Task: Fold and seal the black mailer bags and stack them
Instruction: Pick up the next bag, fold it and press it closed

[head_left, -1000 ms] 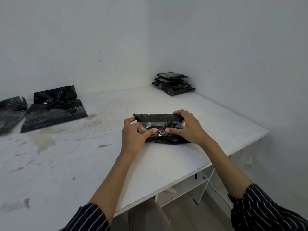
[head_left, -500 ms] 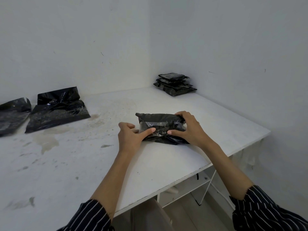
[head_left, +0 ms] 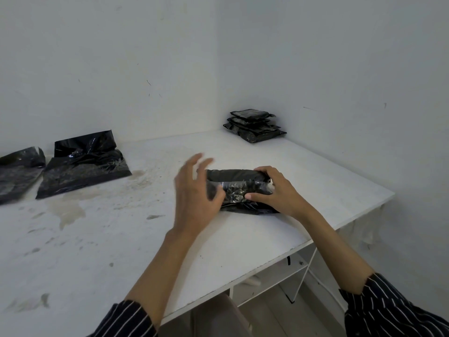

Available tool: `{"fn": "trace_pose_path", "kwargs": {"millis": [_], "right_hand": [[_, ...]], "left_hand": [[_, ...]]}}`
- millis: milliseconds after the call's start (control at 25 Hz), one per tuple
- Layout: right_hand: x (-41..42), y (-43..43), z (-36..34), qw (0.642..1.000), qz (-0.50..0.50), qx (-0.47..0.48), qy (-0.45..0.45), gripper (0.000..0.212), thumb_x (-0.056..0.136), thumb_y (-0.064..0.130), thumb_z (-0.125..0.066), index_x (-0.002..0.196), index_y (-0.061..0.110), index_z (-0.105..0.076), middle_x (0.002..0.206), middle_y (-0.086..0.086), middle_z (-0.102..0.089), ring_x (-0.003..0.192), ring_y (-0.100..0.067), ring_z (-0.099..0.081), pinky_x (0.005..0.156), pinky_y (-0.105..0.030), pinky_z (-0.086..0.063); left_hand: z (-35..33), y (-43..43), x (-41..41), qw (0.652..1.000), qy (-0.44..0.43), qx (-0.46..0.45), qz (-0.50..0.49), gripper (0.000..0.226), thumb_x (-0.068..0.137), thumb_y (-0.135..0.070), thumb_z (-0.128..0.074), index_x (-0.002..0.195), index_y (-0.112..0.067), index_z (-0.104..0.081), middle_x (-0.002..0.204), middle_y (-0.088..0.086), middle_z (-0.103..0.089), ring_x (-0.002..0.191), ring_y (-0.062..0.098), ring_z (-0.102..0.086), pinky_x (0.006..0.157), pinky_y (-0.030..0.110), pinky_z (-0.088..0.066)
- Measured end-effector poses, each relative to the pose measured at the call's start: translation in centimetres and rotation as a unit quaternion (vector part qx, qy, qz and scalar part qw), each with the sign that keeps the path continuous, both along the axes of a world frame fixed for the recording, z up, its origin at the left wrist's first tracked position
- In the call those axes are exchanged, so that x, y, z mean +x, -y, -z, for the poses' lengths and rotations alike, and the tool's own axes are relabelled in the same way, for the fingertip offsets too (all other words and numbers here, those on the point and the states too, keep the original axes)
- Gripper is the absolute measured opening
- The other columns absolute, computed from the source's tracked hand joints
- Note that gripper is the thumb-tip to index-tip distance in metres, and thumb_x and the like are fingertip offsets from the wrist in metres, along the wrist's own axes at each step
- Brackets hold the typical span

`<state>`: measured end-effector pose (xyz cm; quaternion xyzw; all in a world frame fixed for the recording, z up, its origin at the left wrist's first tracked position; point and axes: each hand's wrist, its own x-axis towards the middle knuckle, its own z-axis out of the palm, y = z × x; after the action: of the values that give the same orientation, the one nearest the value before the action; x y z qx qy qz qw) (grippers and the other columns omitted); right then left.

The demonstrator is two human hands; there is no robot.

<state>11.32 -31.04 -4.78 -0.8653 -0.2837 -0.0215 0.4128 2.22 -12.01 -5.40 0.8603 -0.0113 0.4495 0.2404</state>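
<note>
The right hand (head_left: 279, 190) grips the right end of the folded mailer bag (head_left: 233, 176), fingers curled over its far top edge and thumb pressed on the glossy flap that faces the person. The left hand (head_left: 194, 190) holds nothing. Its fingers are spread and loose, blurred, raised at the bag's left end, and I cannot tell whether its thumb touches the plastic.

The bag lies on the white table (head_left: 255, 239), close to the near right edge and short of the right corner. The step in hand looks like sealing the flap. To do it well, the right thumb should keep the flap pinned while the left palm comes down flat and wipes along the seam toward the left end, so the fold stays tight and the strip takes without creases.

That near right edge runs just beside the right wrist, so pressure should go straight down and not toward the person. Beyond the bag the table is bare up to the far right corner, where the stack of sealed bags (head_left: 255, 128) sits slightly askew against both walls. A new bag is best brought in from the front. Two flat mailer bags (head_left: 82, 166) lie well apart, along the left by the back wall, past a patch of stains (head_left: 65, 211).
</note>
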Motion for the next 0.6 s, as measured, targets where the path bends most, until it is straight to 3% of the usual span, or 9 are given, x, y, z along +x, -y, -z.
{"fn": "trace_pose_path", "kwargs": {"millis": [120,200,280,400,480,600], "right_hand": [[-0.1,0.3,-0.1,1.0,-0.008,0.016,-0.012,0.071,0.073,0.036,-0.078,0.133,0.024,-0.043,0.127,0.006,-0.046,0.118,-0.01,-0.044,0.086,-0.008,-0.033],[-0.5,1.3,-0.3,0.998,-0.013,0.04,-0.045,0.074,0.074,0.036,-0.077,0.138,0.027,-0.039,0.134,0.01,-0.041,0.124,-0.005,-0.04,0.094,-0.014,-0.029],[-0.9,2.4,-0.4,0.994,0.018,0.079,-0.076,0.068,0.075,0.036,-0.076,0.134,0.026,-0.043,0.129,0.01,-0.047,0.119,-0.004,-0.044,0.094,-0.018,-0.033],[-1.6,3.3,-0.7,0.979,0.062,0.145,-0.127,0.03,0.08,0.028,-0.073,0.102,0.012,-0.06,0.099,0.0,-0.064,0.084,-0.001,-0.062,0.069,-0.011,-0.044],[-2.3,3.4,-1.0,0.969,0.05,0.182,-0.157,0.012,0.086,0.014,-0.067,0.086,0.004,-0.059,0.081,-0.007,-0.065,0.06,0.005,-0.061,0.055,-0.006,-0.042],[-2.4,3.3,-1.0,0.975,0.058,0.164,-0.14,0.012,0.089,0.01,-0.062,0.083,0.001,-0.059,0.078,-0.014,-0.066,0.057,0.0,-0.059,0.057,-0.011,-0.043]], "left_hand": [[0.5,2.9,1.1,0.973,-0.036,0.225,0.035,0.049,0.091,-0.029,-0.043,0.136,-0.011,-0.046,0.146,0.007,-0.041,0.137,0.021,-0.034,0.116,0.043,-0.016],[2.0,3.6,1.8,0.951,-0.076,0.298,0.019,0.054,0.093,-0.035,-0.035,0.14,-0.011,-0.042,0.147,0.008,-0.04,0.138,0.023,-0.035,0.115,0.047,-0.018],[3.1,3.3,2.2,0.938,-0.093,0.333,0.007,0.058,0.093,-0.04,-0.033,0.144,-0.014,-0.035,0.149,0.01,-0.038,0.138,0.024,-0.035,0.111,0.047,-0.019],[3.1,2.8,2.4,0.927,-0.089,0.363,0.002,0.057,0.093,-0.043,-0.032,0.146,-0.021,-0.03,0.15,0.012,-0.035,0.138,0.026,-0.035,0.111,0.051,-0.024],[3.1,2.8,2.5,0.923,-0.097,0.372,0.002,0.057,0.093,-0.044,-0.031,0.145,-0.021,-0.031,0.149,0.013,-0.036,0.137,0.027,-0.037,0.11,0.052,-0.031],[3.1,2.6,2.5,0.92,-0.093,0.379,0.01,0.057,0.093,-0.045,-0.031,0.144,-0.021,-0.033,0.149,0.014,-0.036,0.135,0.027,-0.039,0.107,0.052,-0.034]]}}
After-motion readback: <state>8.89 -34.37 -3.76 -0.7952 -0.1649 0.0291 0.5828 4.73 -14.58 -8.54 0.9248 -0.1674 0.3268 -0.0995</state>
